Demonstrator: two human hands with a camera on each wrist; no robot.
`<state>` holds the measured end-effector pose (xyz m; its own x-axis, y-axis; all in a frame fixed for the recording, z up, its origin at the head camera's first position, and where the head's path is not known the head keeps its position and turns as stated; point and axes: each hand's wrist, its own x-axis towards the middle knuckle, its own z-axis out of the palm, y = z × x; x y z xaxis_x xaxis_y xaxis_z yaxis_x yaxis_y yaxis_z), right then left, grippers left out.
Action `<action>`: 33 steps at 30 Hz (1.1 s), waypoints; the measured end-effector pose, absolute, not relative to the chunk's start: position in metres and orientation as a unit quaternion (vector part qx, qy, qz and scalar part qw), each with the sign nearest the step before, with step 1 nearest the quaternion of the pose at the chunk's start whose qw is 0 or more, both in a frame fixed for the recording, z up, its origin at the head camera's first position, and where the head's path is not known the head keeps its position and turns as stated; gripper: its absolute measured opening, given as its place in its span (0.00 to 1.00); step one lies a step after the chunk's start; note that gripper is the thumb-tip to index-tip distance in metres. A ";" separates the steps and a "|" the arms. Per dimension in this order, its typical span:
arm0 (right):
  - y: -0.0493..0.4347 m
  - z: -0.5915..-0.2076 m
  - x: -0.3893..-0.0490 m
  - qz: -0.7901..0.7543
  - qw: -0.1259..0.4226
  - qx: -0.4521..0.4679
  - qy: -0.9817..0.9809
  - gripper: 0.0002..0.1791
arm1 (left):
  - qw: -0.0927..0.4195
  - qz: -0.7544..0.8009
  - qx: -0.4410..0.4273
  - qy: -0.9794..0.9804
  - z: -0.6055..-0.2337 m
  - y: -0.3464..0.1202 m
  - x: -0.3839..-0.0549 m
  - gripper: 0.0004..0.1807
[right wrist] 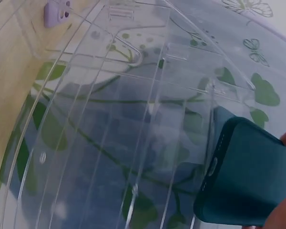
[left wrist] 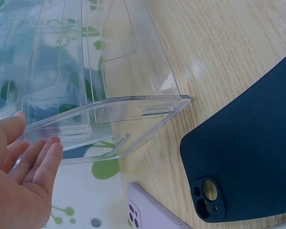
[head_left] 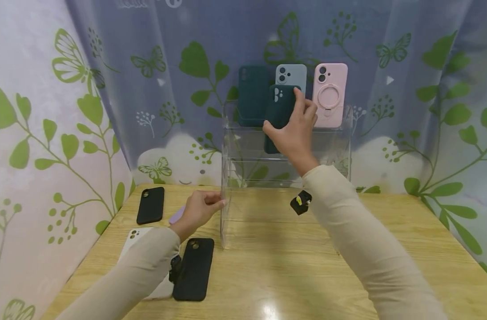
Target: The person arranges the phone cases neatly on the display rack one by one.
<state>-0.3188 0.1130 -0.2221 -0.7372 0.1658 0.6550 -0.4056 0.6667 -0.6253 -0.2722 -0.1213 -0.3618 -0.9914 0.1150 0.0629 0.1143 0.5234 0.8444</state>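
Observation:
My right hand (head_left: pixel 297 126) grips a dark green phone case (head_left: pixel 281 106) by its edges, thumb on one side and fingers on the other. The case is upright in front of the top tier of a clear stepped display stand (head_left: pixel 247 142). In the right wrist view the green case (right wrist: pixel 252 176) hides part of the tiers. On the top tier stand a teal case (head_left: pixel 253 91), a light blue-grey case (head_left: pixel 291 71) partly covered, and a pink case with a ring (head_left: pixel 330 95). My left hand (head_left: pixel 199 209) holds the stand's left side panel (left wrist: pixel 148 107) between thumb and fingers.
To the left on the wooden table (head_left: pixel 275 266) lie a small black case (head_left: pixel 150 205), a larger black case (head_left: pixel 194 269), a white case (head_left: pixel 133 240) partly under my left sleeve and a lilac case (left wrist: pixel 150 210). A patterned curtain (head_left: pixel 167 89) hangs behind the stand.

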 end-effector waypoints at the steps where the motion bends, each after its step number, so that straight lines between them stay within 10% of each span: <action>1: 0.109 -0.223 -0.321 0.403 0.362 0.070 -0.838 0.51 | -0.001 0.483 0.066 0.873 -0.362 -0.121 -0.272 0.24; 17: 0.065 -0.244 -0.348 0.412 0.423 0.062 -0.805 0.52 | -0.008 0.481 0.066 0.874 -0.361 -0.122 -0.271 0.24; 33: 0.048 -0.256 -0.352 0.348 0.368 0.070 -0.859 0.52 | -0.005 0.487 0.066 0.871 -0.361 -0.120 -0.272 0.24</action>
